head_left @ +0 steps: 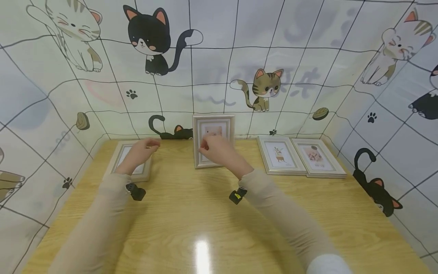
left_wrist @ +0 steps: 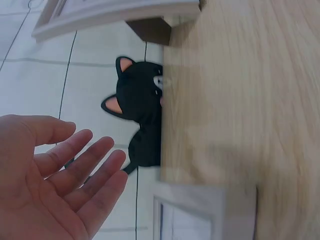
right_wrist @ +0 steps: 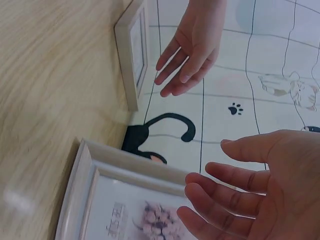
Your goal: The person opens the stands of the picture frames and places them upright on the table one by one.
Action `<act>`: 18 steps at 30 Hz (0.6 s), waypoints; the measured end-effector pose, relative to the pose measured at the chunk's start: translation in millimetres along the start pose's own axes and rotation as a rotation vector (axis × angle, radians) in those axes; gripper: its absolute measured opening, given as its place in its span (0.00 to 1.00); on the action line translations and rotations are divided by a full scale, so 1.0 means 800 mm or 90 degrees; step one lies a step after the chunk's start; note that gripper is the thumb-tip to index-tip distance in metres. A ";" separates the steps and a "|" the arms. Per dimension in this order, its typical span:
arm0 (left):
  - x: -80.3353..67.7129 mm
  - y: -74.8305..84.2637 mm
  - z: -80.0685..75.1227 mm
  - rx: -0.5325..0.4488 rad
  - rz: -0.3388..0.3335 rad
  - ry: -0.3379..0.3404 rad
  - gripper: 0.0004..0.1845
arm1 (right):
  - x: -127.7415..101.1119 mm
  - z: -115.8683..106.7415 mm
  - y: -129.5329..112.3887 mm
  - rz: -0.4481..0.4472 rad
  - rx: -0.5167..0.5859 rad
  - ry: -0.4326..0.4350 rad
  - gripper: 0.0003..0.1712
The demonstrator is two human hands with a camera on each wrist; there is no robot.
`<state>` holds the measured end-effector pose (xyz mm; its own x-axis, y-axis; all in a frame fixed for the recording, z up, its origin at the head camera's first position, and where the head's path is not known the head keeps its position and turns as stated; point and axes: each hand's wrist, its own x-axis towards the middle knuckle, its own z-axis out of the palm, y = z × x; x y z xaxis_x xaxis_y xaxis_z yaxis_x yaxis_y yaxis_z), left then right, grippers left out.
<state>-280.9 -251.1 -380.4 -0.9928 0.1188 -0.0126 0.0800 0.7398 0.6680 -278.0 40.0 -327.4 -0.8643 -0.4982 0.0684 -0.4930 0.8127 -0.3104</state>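
A whitish picture frame (head_left: 213,140) stands upright on the wooden table (head_left: 212,220) at the back middle, leaning by the wall. My right hand (head_left: 216,149) hovers just in front of it with relaxed fingers (right_wrist: 220,192), holding nothing; the frame (right_wrist: 120,200) shows close below them in the right wrist view. My left hand (head_left: 143,148) hangs over a second frame (head_left: 130,161) lying flat at the back left. Its fingers (left_wrist: 85,165) are spread and empty, and that flat frame (left_wrist: 200,212) appears under them in the left wrist view.
Two more frames (head_left: 280,155) (head_left: 318,158) lie side by side at the back right. Walls with cat drawings (head_left: 154,38) close the table on three sides. A light glare (head_left: 202,255) sits on the near tabletop.
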 end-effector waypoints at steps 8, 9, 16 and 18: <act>-0.017 -0.028 -0.016 0.011 -0.030 0.010 0.23 | 0.004 0.019 -0.021 -0.027 0.012 -0.049 0.13; -0.020 -0.032 -0.019 0.013 -0.034 0.012 0.23 | 0.004 0.022 -0.023 -0.031 0.015 -0.052 0.12; -0.037 -0.067 -0.036 0.026 -0.061 0.044 0.23 | 0.008 0.039 -0.040 -0.054 0.011 -0.061 0.11; -0.042 -0.077 -0.041 0.045 -0.075 0.069 0.23 | 0.010 0.046 -0.044 -0.062 0.003 -0.064 0.11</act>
<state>-255.5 -322.1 -396.9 -0.9992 -0.0407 -0.0046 -0.0350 0.7891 0.6132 -263.6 -3.4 -350.7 -0.7978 -0.6029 0.0026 -0.5736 0.7576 -0.3115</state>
